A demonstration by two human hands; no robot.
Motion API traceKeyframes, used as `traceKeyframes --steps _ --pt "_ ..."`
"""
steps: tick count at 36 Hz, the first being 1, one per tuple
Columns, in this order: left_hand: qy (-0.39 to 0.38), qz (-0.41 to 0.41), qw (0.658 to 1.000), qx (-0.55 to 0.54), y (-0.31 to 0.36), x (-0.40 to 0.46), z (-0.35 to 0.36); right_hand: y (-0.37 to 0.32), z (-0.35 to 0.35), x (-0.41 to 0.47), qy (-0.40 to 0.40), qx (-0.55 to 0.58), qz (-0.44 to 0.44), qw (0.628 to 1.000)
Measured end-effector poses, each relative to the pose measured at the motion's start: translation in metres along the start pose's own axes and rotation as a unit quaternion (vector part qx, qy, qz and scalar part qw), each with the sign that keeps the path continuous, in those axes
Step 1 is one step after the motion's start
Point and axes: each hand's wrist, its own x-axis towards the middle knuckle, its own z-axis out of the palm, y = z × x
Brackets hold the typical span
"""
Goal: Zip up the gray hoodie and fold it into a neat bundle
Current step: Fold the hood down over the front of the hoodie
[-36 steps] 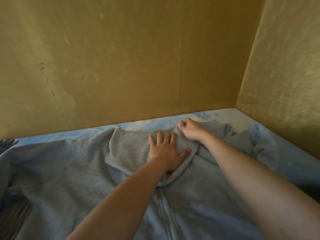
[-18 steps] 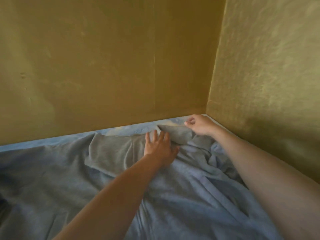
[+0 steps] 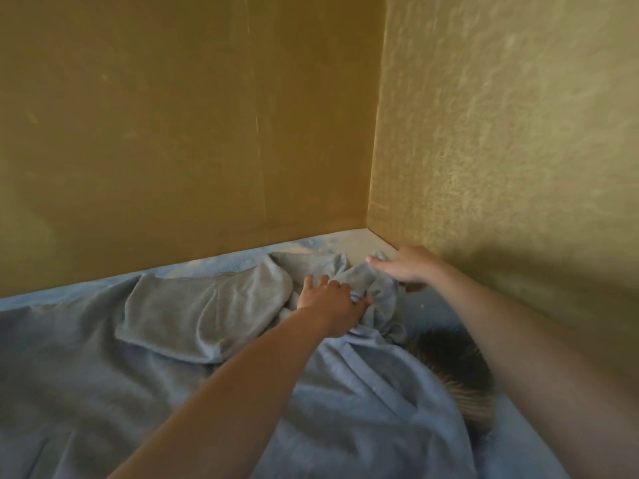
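Your gray hoodie (image 3: 193, 402) lies spread over the blue sheet (image 3: 242, 262), body running from the near-left toward the far-right corner where the 2 yellow walls (image 3: 193, 115) meet. The hood (image 3: 207, 312) is flopped flat to the left of your hands; the bunched fabric by the corner looks like a sleeve or shoulder, can't tell which.

Your left hand (image 3: 328, 302) sits on that bunch, fingers partly curled into the folds w/ thumb out to the right — it looks like a grip on the cloth, not a flat press. Your right hand (image 3: 406, 266) is farther out, close to the right wall, fingers curled and pinching the cloth's far tip.

What the next move turns on, imo: the bunch's long axis runs roughly left hand → right hand, toward the corner, and the right hand holds the outer end. So the right does the pulling or folding back toward the body, and the left anchors near the shoulder. Little room is left by the wall, so draw inward.

A dark, streaky patch (image 3: 456, 371) shows beside the hoodie at right; unclear what it is.
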Motion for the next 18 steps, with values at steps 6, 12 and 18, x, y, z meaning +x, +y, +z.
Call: traceKeyframes --steps 6,12,18 --pt "-0.013 -0.026 1.000 -0.002 0.002 0.005 0.001 0.004 0.007 -0.012 -0.189 0.098 0.039 0.976" --pt "-0.001 -0.073 0.997 -0.038 0.008 0.004 -0.001 0.005 0.001 -0.011 -0.186 0.176 0.003 0.967" --pt "0.049 -0.089 0.993 -0.061 0.005 0.006 -0.004 0.014 -0.014 -0.002 -0.067 0.170 0.043 0.982"
